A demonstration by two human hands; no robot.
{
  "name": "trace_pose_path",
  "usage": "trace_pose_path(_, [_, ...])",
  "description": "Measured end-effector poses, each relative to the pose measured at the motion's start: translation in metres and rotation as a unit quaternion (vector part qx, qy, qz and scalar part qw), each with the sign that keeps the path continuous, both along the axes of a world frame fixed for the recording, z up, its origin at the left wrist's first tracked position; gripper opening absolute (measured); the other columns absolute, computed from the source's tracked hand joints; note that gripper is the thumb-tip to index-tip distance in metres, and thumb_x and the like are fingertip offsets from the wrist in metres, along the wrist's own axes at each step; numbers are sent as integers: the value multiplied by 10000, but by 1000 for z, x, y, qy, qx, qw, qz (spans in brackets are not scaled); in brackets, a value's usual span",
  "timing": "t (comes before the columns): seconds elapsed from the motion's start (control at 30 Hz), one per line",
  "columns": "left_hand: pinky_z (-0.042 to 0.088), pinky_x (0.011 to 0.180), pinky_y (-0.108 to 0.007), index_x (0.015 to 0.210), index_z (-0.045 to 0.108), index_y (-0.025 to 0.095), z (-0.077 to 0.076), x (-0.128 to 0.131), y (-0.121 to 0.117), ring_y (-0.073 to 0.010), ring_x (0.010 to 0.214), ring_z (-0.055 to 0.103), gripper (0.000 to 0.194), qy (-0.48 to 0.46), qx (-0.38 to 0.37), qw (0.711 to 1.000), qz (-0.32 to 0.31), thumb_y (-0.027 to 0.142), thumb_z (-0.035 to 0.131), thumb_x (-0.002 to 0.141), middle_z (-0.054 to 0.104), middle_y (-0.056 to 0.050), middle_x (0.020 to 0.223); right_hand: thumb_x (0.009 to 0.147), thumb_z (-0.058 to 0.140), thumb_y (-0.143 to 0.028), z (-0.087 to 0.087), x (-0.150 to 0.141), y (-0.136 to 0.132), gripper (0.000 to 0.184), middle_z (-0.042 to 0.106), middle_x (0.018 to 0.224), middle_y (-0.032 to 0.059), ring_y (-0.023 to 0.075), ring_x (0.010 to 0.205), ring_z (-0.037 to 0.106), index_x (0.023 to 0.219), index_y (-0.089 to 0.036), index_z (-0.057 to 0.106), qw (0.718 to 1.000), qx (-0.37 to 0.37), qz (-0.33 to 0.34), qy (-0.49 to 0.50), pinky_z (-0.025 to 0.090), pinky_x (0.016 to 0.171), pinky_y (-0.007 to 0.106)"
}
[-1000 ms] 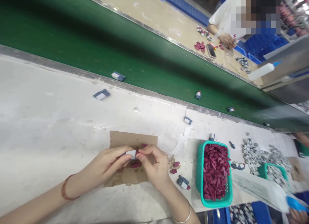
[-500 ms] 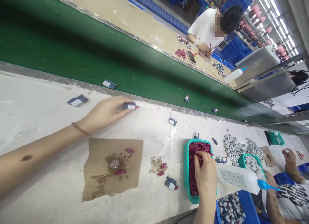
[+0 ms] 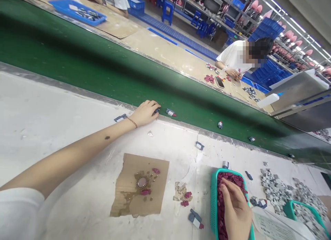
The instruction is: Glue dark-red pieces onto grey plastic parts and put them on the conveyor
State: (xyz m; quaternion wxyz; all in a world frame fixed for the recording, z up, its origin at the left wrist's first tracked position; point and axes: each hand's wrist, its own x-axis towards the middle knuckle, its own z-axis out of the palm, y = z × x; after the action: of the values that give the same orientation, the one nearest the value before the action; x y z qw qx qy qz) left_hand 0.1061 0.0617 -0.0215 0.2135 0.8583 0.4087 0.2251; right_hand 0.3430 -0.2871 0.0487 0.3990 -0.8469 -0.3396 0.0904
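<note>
My left hand point(image 3: 146, 113) reaches to the near edge of the green conveyor belt, its fingers curled over a dark grey plastic piece point(image 3: 157, 110) that they mostly cover. Just right of the fingertips, a grey-and-white piece with a maroon tip point(image 3: 170, 112) lies on the belt. Over at the right, my right hand point(image 3: 236, 207) is in a teal basket point(image 3: 214, 202) of small maroon pieces point(image 3: 231, 178). Thumb and fingers there are pinched together; whatever is between them is hidden. A cardboard sheet point(image 3: 119, 202) with wet stains, a round cap and two maroon pieces lies between my arms.
A grey-and-white piece point(image 3: 120, 118) lies by my left wrist, another with a maroon tip point(image 3: 196, 219) left of the basket. Piles of light grey parts point(image 3: 274, 185) and a translucent bottle point(image 3: 269, 222) are at right. Across the belt point(image 3: 85, 74), a co-worker point(image 3: 234, 57) handles parts.
My left hand has set the maroon-tipped piece on the belt and closed over the dark grey piece beside it. My right hand went from the cardboard into the basket, where its fingers have pinched together.
</note>
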Motion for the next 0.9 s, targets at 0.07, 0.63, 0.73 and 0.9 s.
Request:
trace_pose_path(0.07, [403,1012,-536,1054,671,116,3,-4,3,-372,1129,544,347,-16,-23,1000,9,293,471,832,640,-182,1130,726,721,-476,2,-25,13,320,755,931,110,266,822,702,865,-189,747,994,33,7,101,569,730,366])
trace_pose_path(0.63, [558,792,-364,872,684,175,30,-71,-137,-242,852,694,348,-333,-487,804,74,432,793,665,745,-67,877,915,563,-149,-46,-131,84,184,741,900,69,191,850,703,965,-220,725,881,85,462,55,592,785,319])
trace_pose_path(0.73, [533,807,-348,853,682,173,28,-77,-152,-229,844,675,322,-346,-499,789,93,385,819,653,741,-60,812,958,480,-118,-49,-136,84,219,716,880,90,195,806,682,1004,-176,686,850,100,514,-48,598,739,323])
trace_pose_path(0.9, [509,642,-273,904,651,181,23,-79,-166,-162,693,630,352,-377,-546,741,103,363,828,659,698,-24,786,954,394,-38,-51,-136,82,286,696,898,114,201,763,653,1044,-137,646,822,90,537,-165,586,644,303])
